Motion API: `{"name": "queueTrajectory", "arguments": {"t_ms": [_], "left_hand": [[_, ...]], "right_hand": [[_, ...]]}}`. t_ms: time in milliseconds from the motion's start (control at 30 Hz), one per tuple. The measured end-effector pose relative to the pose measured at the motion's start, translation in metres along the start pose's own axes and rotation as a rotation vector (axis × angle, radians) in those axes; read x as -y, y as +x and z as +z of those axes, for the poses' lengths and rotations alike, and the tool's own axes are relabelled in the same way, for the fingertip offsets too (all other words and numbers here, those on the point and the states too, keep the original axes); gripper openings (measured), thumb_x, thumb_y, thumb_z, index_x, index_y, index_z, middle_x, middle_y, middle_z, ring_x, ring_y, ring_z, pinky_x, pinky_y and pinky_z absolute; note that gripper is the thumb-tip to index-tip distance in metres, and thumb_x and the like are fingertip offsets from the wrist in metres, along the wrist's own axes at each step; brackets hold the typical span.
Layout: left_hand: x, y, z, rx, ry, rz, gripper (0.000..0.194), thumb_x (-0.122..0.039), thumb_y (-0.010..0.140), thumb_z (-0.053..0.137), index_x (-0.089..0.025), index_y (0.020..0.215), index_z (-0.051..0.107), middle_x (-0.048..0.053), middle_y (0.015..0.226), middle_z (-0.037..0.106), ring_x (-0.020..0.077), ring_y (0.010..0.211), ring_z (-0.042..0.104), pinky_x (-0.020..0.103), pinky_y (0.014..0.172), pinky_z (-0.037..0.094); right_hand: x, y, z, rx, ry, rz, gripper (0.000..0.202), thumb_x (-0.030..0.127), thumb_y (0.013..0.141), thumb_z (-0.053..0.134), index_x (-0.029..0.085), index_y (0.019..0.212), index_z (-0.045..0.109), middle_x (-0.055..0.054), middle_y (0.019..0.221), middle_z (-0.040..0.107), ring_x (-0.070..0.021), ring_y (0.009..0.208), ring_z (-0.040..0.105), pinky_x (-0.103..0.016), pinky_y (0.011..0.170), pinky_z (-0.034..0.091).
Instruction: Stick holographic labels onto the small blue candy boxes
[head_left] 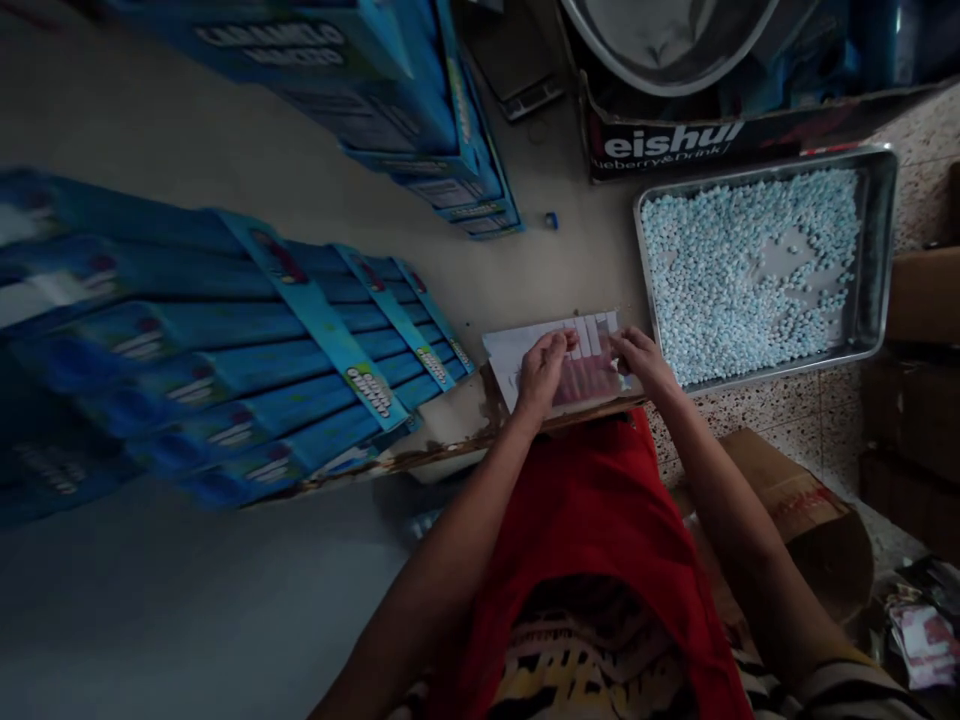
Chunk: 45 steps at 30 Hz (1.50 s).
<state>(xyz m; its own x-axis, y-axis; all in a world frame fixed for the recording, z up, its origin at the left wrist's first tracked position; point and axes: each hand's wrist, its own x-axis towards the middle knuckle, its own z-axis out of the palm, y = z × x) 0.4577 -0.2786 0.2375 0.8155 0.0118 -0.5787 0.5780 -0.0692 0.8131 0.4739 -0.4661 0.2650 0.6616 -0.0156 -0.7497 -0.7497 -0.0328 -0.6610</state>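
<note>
Both my hands are close together at the table's front edge, over a white printed sheet [501, 352]. Between them lies a row of narrow, clear strips with a pinkish lower part [583, 376]; I cannot tell whether they are small bags or tubes. My left hand [541, 372] is closed, thumb against curled fingers, at the row's left side. On the right side my right hand [639, 356] is pinched near the end strip. What either set of fingertips holds is too small and dark to make out. Right of that hand, a metal tray [887, 270] holds pale blue and white pellets [705, 290].
Blue boxes [300, 350] are stacked along the left, with more blue boxes [420, 120] behind. A printed carton [675, 150] carrying a metal bowl [675, 85] stands at the back right. A small blue piece [552, 220] lies on the table. Cardboard boxes [795, 500] sit below right.
</note>
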Motion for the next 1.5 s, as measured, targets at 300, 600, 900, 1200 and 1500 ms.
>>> {"name": "queueTrajectory", "arguments": {"t_ms": [300, 600, 900, 1200, 1500], "left_hand": [[-0.071, -0.057, -0.023, 0.366, -0.631, -0.326, 0.080, -0.087, 0.071, 0.077, -0.014, 0.104, 0.075, 0.018, 0.103, 0.081, 0.0305, 0.099, 0.080, 0.040, 0.083, 0.064], [-0.088, -0.118, -0.040, -0.006, -0.674, -0.229, 0.048, -0.048, 0.057, 0.099, -0.019, 0.084, 0.073, 0.003, 0.078, 0.077, 0.0160, 0.071, 0.072, 0.030, 0.071, 0.061], [-0.147, -0.196, -0.142, -0.312, -0.275, 0.103, 0.018, -0.043, 0.079, 0.086, -0.026, 0.077, 0.081, 0.003, 0.074, 0.075, 0.0197, 0.066, 0.069, 0.033, 0.065, 0.060], [-0.198, -0.096, -0.275, -0.418, -0.002, 0.186, 0.009, -0.018, 0.076, 0.085, -0.013, 0.074, 0.077, 0.003, 0.064, 0.068, 0.0187, 0.062, 0.070, 0.029, 0.061, 0.060], [-0.176, -0.073, -0.285, -0.330, -0.133, 0.109, 0.015, -0.021, 0.073, 0.088, -0.012, 0.074, 0.076, 0.004, 0.063, 0.069, 0.0181, 0.059, 0.069, 0.031, 0.063, 0.060]], "right_hand": [[0.095, -0.083, 0.020, 0.246, 0.130, -0.085, 0.042, 0.056, 0.073, 0.086, 0.026, 0.086, 0.059, 0.004, 0.079, 0.058, -0.0080, 0.059, 0.043, -0.023, 0.051, 0.036], [0.104, -0.112, 0.046, 0.192, 0.076, -0.215, 0.044, 0.044, 0.063, 0.092, 0.027, 0.089, 0.060, 0.006, 0.072, 0.056, -0.0091, 0.059, 0.046, -0.026, 0.056, 0.042], [0.120, -0.177, 0.139, -0.021, 0.042, -0.571, 0.038, 0.027, 0.068, 0.094, 0.027, 0.078, 0.058, 0.003, 0.073, 0.062, -0.0137, 0.067, 0.058, -0.029, 0.065, 0.053], [0.178, -0.080, 0.266, -0.038, -0.319, -0.821, 0.028, 0.025, 0.081, 0.075, 0.027, 0.100, 0.055, 0.002, 0.086, 0.059, -0.0183, 0.089, 0.065, -0.031, 0.080, 0.053], [0.175, -0.058, 0.272, -0.101, -0.580, -0.893, 0.027, 0.028, 0.084, 0.066, 0.025, 0.110, 0.056, -0.001, 0.090, 0.061, -0.0231, 0.091, 0.064, -0.036, 0.084, 0.050]]}}
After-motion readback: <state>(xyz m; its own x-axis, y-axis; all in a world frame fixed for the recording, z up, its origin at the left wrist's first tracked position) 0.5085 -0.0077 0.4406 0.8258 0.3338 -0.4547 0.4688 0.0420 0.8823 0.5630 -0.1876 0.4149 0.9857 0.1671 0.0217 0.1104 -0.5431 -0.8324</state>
